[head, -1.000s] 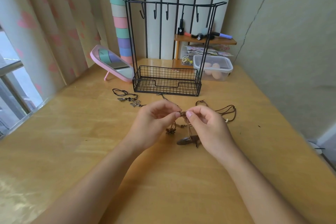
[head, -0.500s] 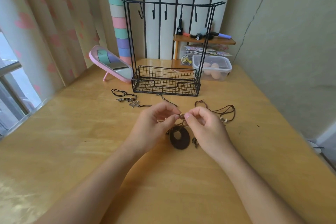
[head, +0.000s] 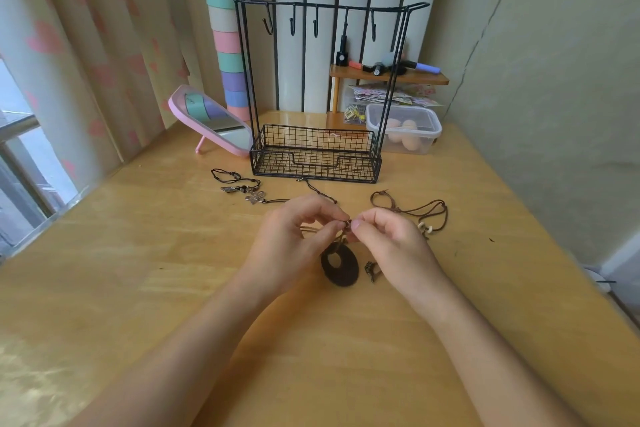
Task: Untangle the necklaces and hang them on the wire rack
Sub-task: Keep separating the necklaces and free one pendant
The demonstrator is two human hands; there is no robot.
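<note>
My left hand [head: 294, 243] and my right hand [head: 391, 239] meet fingertip to fingertip above the table, both pinching a knot in brown necklace cords. A dark brown ring pendant [head: 339, 267] hangs from that knot and lies flat under my hands, with a small metal spiral charm [head: 371, 270] beside it. More brown cord with pale beads [head: 422, 217] trails off to the right. A black cord necklace with a silver flower charm [head: 244, 189] lies to the left. The black wire rack [head: 322, 87] stands behind, its hooks bare above a mesh basket.
A pink tilting mirror [head: 211, 120] stands left of the rack. A clear lidded box [head: 403, 128] sits to the right of the rack, with a small wooden shelf [head: 388, 76] of small items behind it. Curtains and a window edge the table's left side.
The ring pendant, seen edge-on and hanging a second ago, has turned flat and settled on the table. My hands stay pinched together at the same knot.
</note>
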